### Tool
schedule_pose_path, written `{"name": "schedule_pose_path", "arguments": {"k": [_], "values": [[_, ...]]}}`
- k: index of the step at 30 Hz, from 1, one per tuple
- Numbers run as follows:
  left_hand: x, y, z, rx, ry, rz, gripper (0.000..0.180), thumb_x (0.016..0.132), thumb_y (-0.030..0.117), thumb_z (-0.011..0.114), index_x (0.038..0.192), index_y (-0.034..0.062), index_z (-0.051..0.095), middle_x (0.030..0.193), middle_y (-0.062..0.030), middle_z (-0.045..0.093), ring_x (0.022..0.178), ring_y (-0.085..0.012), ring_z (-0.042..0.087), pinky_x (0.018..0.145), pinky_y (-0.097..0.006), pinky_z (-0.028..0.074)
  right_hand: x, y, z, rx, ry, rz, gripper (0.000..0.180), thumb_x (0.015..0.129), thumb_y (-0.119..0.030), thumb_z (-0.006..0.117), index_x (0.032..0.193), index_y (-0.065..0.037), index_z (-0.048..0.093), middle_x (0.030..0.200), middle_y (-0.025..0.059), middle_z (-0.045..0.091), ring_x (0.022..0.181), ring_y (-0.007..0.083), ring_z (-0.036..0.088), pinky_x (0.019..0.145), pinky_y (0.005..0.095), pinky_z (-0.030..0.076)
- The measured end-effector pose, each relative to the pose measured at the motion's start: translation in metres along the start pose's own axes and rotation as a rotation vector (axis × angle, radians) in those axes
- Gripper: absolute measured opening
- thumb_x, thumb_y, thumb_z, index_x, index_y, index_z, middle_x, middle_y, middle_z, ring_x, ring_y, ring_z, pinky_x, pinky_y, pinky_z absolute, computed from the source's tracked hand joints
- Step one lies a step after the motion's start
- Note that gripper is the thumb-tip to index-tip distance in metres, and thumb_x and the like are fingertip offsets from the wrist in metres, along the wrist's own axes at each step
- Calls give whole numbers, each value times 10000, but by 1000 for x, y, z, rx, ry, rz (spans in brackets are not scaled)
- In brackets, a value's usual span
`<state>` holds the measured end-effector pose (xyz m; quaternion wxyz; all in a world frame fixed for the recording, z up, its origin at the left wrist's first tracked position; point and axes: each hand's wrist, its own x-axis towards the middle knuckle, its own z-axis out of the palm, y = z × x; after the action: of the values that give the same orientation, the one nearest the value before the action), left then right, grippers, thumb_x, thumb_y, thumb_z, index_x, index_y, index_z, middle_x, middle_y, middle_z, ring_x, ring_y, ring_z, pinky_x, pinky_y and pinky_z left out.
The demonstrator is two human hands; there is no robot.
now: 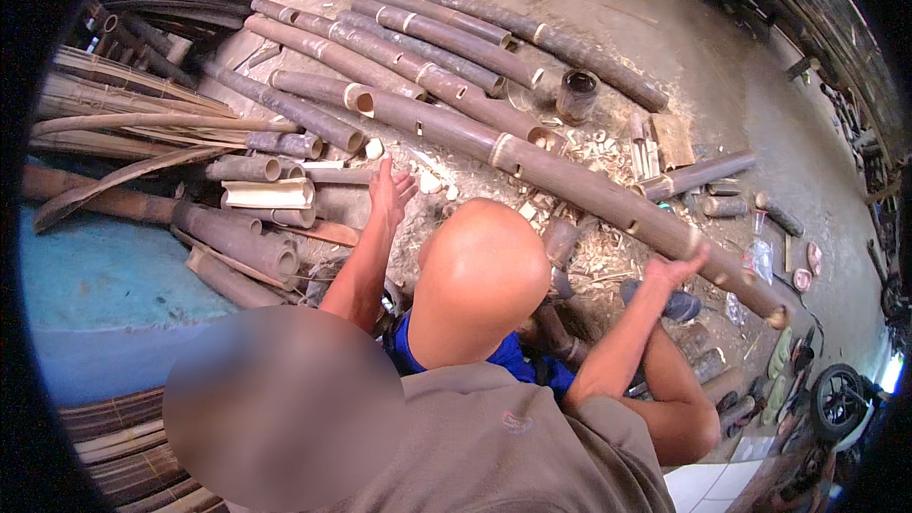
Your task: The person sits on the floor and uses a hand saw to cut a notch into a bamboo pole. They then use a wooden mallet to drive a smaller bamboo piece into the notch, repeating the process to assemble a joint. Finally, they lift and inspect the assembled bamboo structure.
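A long brown bamboo pole (570,182) with rectangular holes cut along it slants across the floor area, from the upper left down to the right. Near its lower right end my right hand (676,271) grips it from the near side, with some fingers hidden against the pole. My left hand (388,194) is raised palm out with its fingers spread, apart from the pole and holding nothing. Pale wood chips (598,261) lie beneath the pole. Close to the left hand are cut bamboo pieces (271,194), one of them split open.
Several more bamboo poles (446,38) lie beyond, beside a dark round container (578,95). Bundled bamboo strips (123,104) are stacked at left over a blue surface (104,271). Short bamboo offcuts (698,174) and a clear plastic bag (760,256) lie right. A wheel (838,403) stands lower right.
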<state>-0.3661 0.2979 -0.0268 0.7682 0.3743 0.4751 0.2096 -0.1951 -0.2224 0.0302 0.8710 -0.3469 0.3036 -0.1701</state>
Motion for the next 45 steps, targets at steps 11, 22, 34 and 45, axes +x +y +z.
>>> {"name": "schedule_pose_path", "arguments": {"k": [11, 22, 34, 45], "values": [[19, 34, 117, -274, -365, -42, 794, 873, 693, 586, 1414, 115, 524, 1377, -147, 597, 1238, -380, 588, 1078, -598, 453, -34, -213, -13, 159, -331, -646, 962, 872, -826, 315, 1463, -88, 491, 1278, 210, 639, 1140, 463, 643, 994, 672, 507], [-34, 105, 130, -366, -410, 332, 942, 791, 719, 649, 1389, 2, 523, 1343, -232, 604, 1237, -418, 592, 1114, -607, 433, 5, -148, -60, 315, 47, -113, 778, 889, -692, 632, 1389, -101, 551, 1368, 135, 612, 1267, 340, 571, 1131, 557, 406], [-158, 214, 155, -418, -672, 644, 1208, 689, 751, 747, 1437, -137, 412, 1386, -321, 556, 1313, -458, 546, 1180, -616, 367, 8, -49, -49, 412, -237, 189, 831, 866, -603, 720, 1444, -59, 475, 1452, 167, 537, 1323, 361, 519, 1175, 589, 347], [-116, 155, 154, -346, -395, 485, 1071, 720, 775, 709, 1513, 107, 443, 1503, -182, 508, 1385, -402, 484, 1167, -662, 345, 13, -40, -58, 314, -66, 311, 1115, 762, -665, 790, 1574, -97, 282, 1560, 191, 347, 1417, 408, 384, 1176, 638, 323]]}}
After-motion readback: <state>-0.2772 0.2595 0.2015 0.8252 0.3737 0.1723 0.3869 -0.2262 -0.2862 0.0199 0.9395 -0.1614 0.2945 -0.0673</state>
